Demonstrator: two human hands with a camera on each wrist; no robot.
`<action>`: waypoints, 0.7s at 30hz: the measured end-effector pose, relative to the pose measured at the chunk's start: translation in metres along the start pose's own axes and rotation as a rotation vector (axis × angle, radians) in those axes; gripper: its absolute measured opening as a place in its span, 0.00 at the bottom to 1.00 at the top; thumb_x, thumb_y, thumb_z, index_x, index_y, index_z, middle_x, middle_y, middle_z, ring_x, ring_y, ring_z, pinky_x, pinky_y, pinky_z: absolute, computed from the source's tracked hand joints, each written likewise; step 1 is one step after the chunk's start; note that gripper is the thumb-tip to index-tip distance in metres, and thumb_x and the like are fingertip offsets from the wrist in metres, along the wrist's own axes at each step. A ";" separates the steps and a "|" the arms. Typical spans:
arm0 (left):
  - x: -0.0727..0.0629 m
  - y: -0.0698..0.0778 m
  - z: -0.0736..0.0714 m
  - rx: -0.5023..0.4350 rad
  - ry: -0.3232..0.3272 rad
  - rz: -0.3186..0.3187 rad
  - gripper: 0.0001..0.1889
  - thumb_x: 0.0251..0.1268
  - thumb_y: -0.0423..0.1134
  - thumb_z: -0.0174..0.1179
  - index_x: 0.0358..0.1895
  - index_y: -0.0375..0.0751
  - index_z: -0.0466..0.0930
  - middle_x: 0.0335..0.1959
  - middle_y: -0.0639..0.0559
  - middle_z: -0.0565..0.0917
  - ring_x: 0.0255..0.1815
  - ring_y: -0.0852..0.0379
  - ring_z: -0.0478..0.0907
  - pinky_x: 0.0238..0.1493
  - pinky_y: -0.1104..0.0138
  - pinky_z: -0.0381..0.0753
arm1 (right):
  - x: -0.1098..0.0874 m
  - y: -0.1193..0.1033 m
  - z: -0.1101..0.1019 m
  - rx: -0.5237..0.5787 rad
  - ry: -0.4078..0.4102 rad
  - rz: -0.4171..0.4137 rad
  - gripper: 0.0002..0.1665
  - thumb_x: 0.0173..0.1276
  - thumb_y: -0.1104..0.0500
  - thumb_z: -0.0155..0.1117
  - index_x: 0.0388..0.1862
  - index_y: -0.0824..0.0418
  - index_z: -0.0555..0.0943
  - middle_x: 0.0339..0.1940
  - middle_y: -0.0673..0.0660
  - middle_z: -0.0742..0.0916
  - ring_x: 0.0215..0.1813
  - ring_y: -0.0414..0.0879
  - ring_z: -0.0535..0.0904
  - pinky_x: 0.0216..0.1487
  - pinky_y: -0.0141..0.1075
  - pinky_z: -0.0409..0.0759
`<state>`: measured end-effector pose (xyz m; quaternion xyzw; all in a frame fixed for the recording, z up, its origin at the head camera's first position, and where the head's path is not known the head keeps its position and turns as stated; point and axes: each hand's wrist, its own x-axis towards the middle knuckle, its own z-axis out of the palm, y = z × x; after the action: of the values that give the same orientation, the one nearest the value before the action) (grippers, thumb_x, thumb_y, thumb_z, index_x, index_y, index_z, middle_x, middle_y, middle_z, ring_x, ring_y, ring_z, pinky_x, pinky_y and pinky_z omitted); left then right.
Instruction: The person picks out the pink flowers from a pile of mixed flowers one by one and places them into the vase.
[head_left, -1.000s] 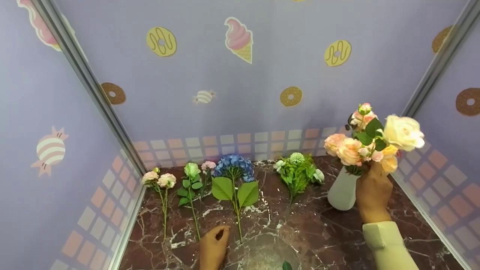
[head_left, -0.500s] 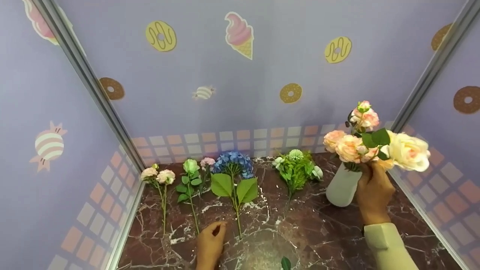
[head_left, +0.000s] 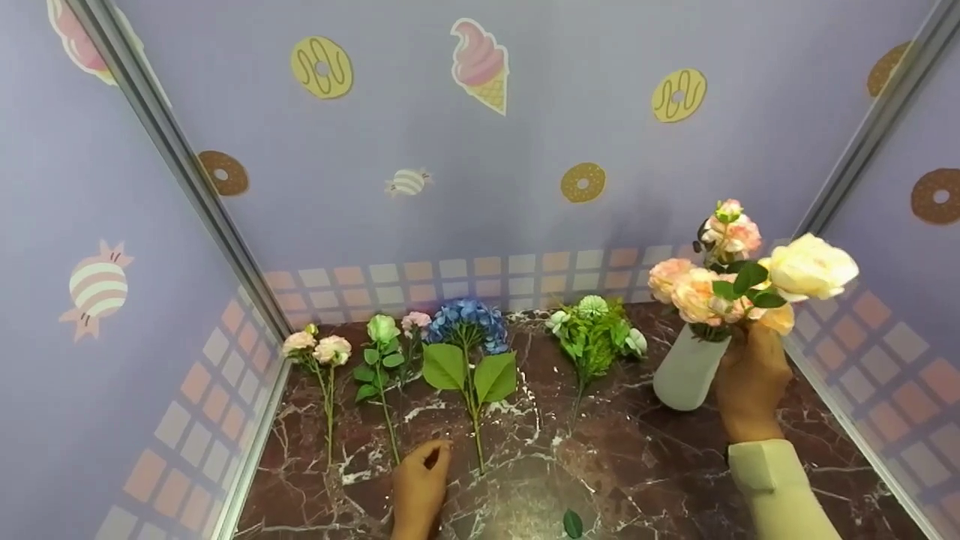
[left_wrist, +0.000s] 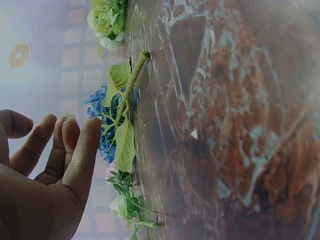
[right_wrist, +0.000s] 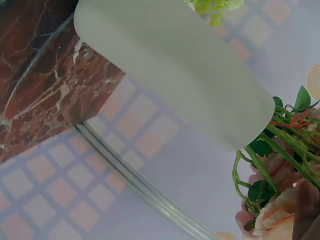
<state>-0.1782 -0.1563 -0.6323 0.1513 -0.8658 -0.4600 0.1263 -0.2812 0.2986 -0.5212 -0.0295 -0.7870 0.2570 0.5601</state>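
Observation:
At the right in the head view, my right hand is beside the mouth of a white vase, pinching the stem of a large cream rose. The pinch itself is mostly hidden behind blossoms. Peach-pink roses and green stems crowd the vase's opening. Only a dark sliver of that hand shows in the right wrist view. My left hand hovers low over the table with loosely bent fingers and holds nothing. Nearest to it are a green-white rose and a blue hydrangea.
Pale pink flowers lie at the left of the marbled table. A small pink flower lies by the hydrangea, and a green-white bunch farther right. A loose leaf is at the front. Patterned walls enclose the table.
The cream rose tipped down to the right, then rose again as my right hand shifted slightly at the vase. My left hand stayed nearly in place. The head view tilted a little.

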 end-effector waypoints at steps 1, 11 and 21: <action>0.000 -0.001 0.000 -0.001 0.005 0.008 0.06 0.77 0.38 0.72 0.47 0.49 0.98 0.44 0.51 0.98 0.38 0.59 0.89 0.43 0.59 0.89 | 0.000 0.000 -0.001 -0.008 0.006 -0.002 0.02 0.78 0.77 0.65 0.46 0.74 0.82 0.38 0.77 0.86 0.44 0.76 0.84 0.43 0.70 0.81; -0.002 -0.003 -0.001 -0.026 0.002 -0.014 0.07 0.79 0.39 0.71 0.49 0.47 0.98 0.44 0.51 0.98 0.39 0.58 0.90 0.45 0.57 0.91 | 0.000 -0.004 0.006 -0.057 0.008 0.037 0.02 0.83 0.74 0.62 0.45 0.74 0.80 0.39 0.76 0.86 0.43 0.77 0.85 0.43 0.70 0.83; -0.003 -0.001 0.000 -0.017 0.017 -0.013 0.06 0.78 0.38 0.71 0.49 0.48 0.98 0.42 0.52 0.98 0.37 0.59 0.89 0.41 0.59 0.88 | -0.015 0.006 0.017 -0.056 -0.009 0.025 0.09 0.73 0.82 0.56 0.46 0.74 0.80 0.42 0.78 0.86 0.43 0.81 0.84 0.40 0.73 0.80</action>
<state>-0.1748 -0.1556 -0.6329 0.1600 -0.8596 -0.4670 0.1321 -0.2919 0.2929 -0.5413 -0.0538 -0.7961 0.2420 0.5521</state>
